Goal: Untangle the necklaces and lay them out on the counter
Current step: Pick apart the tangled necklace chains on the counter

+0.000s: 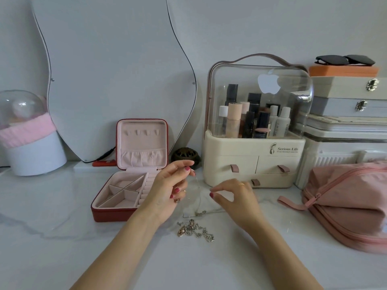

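Note:
A tangle of silver necklaces (pixel 195 230) with small charms lies on the white marble counter (pixel 62 237), just below and between my hands. My left hand (pixel 170 186) is raised above the counter and pinches a very thin chain (pixel 196 186) near its top end. The chain hangs down and trails toward a short length lying on the counter (pixel 200 213). My right hand (pixel 234 197) hovers to the right, thumb and forefinger pinched together on the same fine chain.
An open red jewellery box (pixel 129 185) with pink lining stands left of my hands. A cream cosmetics organiser (pixel 253 164) with a clear lid is behind them, stacked boxes and a pink zip pouch (pixel 347 204) to the right. A wavy mirror (pixel 117 80) leans on the wall.

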